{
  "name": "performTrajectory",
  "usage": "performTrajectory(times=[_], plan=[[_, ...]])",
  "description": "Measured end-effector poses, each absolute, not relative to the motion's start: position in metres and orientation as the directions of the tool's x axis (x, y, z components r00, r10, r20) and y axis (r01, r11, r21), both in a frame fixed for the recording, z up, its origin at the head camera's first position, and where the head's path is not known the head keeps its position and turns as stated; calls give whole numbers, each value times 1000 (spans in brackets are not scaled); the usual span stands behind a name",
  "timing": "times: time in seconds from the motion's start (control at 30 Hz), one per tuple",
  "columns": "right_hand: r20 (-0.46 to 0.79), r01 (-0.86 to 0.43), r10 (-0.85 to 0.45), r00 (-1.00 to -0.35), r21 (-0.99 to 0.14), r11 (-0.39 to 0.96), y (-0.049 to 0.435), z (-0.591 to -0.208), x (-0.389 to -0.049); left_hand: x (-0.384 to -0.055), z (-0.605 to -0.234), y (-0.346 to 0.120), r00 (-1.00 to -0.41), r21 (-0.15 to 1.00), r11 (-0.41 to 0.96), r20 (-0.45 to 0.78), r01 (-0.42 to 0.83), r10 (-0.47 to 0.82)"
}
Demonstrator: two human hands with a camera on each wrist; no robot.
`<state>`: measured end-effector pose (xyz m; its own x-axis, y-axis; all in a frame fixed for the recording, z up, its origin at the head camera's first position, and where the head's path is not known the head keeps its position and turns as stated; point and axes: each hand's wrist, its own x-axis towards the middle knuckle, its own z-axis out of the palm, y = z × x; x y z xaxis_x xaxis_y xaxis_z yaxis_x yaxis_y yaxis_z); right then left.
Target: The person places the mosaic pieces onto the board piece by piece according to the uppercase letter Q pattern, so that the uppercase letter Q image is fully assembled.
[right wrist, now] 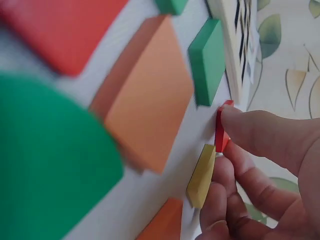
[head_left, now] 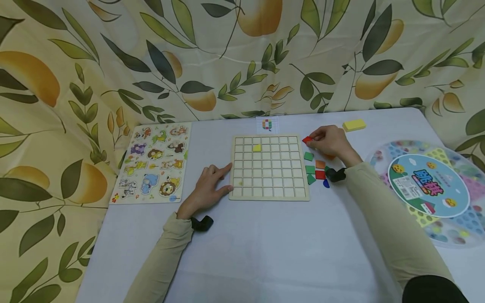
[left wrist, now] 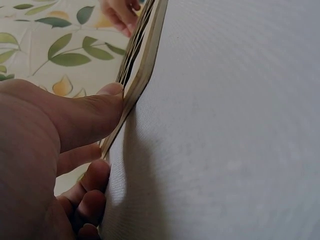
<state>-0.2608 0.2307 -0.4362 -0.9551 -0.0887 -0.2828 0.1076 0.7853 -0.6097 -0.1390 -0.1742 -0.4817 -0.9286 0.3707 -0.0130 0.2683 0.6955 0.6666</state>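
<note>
A wooden grid board (head_left: 269, 200) lies mid-table with one yellow square (head_left: 257, 148) in an upper cell. My left hand (head_left: 206, 187) touches the board's left edge with extended index finger and thumb; its other fingers are bent in the left wrist view. Off the board's upper right corner, my right hand (head_left: 333, 142) pinches a red piece (right wrist: 220, 131) between thumb and index finger. Beside those fingers lies a yellow piece (right wrist: 201, 176). Nearer me are a green square (head_left: 308, 156), an orange square (head_left: 320, 164), a red square (head_left: 320, 175) and a blue piece (head_left: 326, 183).
Behind the board lies a small card (head_left: 267, 125) with a coloured square pattern. An animal picture board (head_left: 148, 164) is on the left. At right sits a round clear pack (head_left: 429, 185) with a blue label, and a yellow block (head_left: 354, 125) lies toward the back.
</note>
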Motion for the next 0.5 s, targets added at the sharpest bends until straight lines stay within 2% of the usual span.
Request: performTrajectory(times=[0.5], plan=[[-290, 122, -78, -954, -611, 782, 221, -436, -260, -138, -480, -174, -927, 666, 692, -1, 280, 376]])
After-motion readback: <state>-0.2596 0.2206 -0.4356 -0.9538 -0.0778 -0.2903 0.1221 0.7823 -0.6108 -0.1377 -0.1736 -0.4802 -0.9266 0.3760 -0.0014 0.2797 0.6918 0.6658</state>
